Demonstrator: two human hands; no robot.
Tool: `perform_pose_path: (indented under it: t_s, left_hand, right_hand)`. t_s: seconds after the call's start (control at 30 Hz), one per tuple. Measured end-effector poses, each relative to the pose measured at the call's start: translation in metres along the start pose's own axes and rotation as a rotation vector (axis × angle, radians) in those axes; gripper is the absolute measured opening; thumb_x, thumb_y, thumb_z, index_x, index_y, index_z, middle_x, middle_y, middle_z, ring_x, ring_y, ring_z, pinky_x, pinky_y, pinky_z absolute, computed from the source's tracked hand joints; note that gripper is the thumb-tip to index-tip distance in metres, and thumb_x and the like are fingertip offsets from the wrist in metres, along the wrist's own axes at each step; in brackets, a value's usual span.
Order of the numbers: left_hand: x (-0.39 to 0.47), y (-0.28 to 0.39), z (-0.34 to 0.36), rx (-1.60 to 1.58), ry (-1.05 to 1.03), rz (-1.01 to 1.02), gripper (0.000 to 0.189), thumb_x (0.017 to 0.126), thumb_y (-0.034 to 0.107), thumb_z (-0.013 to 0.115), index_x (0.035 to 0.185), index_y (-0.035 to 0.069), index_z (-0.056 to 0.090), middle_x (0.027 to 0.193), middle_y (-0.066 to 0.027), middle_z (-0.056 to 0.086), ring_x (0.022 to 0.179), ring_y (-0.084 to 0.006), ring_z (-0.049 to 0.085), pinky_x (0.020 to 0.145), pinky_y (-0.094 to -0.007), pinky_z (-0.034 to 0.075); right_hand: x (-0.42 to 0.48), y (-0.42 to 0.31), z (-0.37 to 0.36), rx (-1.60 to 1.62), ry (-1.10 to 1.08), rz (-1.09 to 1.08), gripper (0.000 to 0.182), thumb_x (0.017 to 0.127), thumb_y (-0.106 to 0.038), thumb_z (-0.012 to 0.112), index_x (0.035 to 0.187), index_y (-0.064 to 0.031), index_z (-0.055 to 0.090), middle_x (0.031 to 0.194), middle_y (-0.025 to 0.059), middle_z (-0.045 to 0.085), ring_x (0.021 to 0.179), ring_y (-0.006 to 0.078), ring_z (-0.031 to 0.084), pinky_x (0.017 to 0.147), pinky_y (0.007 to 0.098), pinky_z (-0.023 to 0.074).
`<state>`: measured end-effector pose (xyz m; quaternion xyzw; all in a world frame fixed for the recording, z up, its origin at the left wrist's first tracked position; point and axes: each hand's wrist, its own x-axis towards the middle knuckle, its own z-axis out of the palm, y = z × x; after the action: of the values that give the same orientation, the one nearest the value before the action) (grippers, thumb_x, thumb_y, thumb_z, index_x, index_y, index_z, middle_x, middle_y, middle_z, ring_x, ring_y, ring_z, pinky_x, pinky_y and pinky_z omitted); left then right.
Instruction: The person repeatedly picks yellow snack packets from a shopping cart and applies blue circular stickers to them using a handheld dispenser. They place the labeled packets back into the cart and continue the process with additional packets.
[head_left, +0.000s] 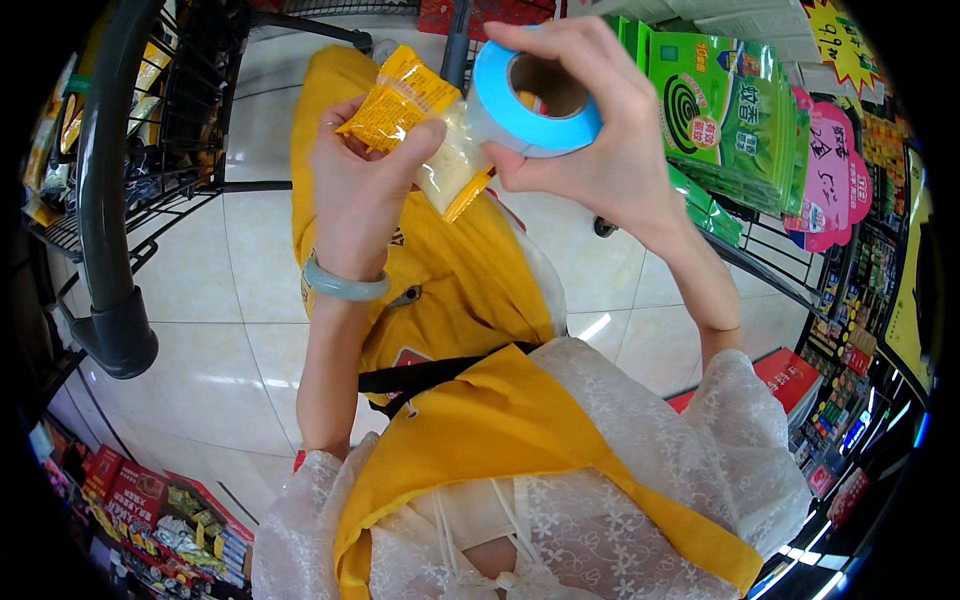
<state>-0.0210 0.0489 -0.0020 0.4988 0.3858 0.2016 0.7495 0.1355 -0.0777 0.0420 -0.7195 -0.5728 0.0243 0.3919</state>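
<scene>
My left hand (367, 172), with a pale bangle on its wrist, grips a small yellow packet (401, 97) joined or held close to a clear packet (450, 161) of pale contents. Between the thumb and fingers of my right hand (600, 127) is a wide roll of clear tape (551, 135) with a bright blue side and a brown core. The roll's edge meets the clear packet, and both are held up above my yellow apron (450, 277). Whether tape is stuck to the packet cannot be told.
A dark cart handle (112, 187) and wire basket stand at the left. Green mosquito coil packs (720, 112) and a pink price sign (829, 172) are on a wire rack at the right. Shelves of packaged goods (195, 517) lie at the lower left, above a tiled floor (195, 375).
</scene>
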Motion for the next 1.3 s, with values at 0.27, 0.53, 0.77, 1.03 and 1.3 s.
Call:
perform_pose_path:
  t_s: [0.27, 0.53, 0.77, 1.03, 1.3]
  left_hand:
    - [-0.001, -0.007, 0.001, -0.011, -0.002, 0.091, 0.067, 0.082, 0.010, 0.082, 0.129, -0.009, 0.038, 0.112, -0.0188, 0.064, 0.095, -0.0184, 0.069, 0.079, -0.0254, 0.059]
    - [0.002, -0.008, -0.001, 0.037, -0.022, 0.174, 0.065, 0.080, 0.004, 0.078, 0.130, -0.007, 0.037, 0.111, -0.0196, 0.065, 0.097, -0.0202, 0.070, 0.081, -0.0268, 0.059]
    - [0.000, 0.001, 0.005, -0.038, -0.002, 0.171, 0.064, 0.080, 0.001, 0.074, 0.129, -0.006, 0.034, 0.108, -0.0218, 0.068, 0.094, -0.0216, 0.072, 0.077, -0.0282, 0.060]
    - [0.004, -0.017, 0.003, 0.081, -0.041, 0.131, 0.062, 0.077, 0.000, 0.075, 0.126, -0.005, 0.037, 0.112, -0.0158, 0.059, 0.099, -0.0181, 0.065, 0.084, -0.0281, 0.056]
    - [-0.030, 0.019, 0.018, -0.011, 0.012, 0.290, 0.066, 0.076, 0.005, 0.080, 0.126, -0.005, 0.038, 0.113, -0.0136, 0.056, 0.101, -0.0169, 0.063, 0.087, -0.0278, 0.055]
  right_hand:
    - [0.008, -0.012, -0.005, 0.144, -0.099, 0.135, 0.067, 0.064, -0.009, 0.087, 0.126, -0.0016, 0.063, 0.108, 0.0136, 0.061, 0.099, 0.0235, 0.063, 0.086, 0.0319, 0.0511]
    - [0.007, -0.011, 0.004, 0.021, -0.056, 0.048, 0.070, 0.061, -0.010, 0.088, 0.126, -0.0011, 0.063, 0.110, 0.0139, 0.062, 0.101, 0.0242, 0.063, 0.088, 0.0326, 0.0507]
    - [-0.008, 0.001, -0.012, 0.028, 0.031, 0.047, 0.068, 0.064, -0.011, 0.084, 0.129, -0.0072, 0.064, 0.111, 0.0045, 0.062, 0.101, 0.0161, 0.062, 0.090, 0.0297, 0.0500]
    - [-0.008, -0.004, -0.009, 0.049, 0.041, -0.020, 0.070, 0.062, -0.012, 0.086, 0.128, -0.0056, 0.064, 0.111, 0.0069, 0.061, 0.101, 0.0182, 0.062, 0.090, 0.0302, 0.0494]
    - [-0.018, 0.004, -0.018, 0.058, 0.164, 0.037, 0.075, 0.061, -0.017, 0.090, 0.128, -0.0001, 0.061, 0.113, 0.0116, 0.063, 0.105, 0.0211, 0.062, 0.094, 0.0339, 0.0485]
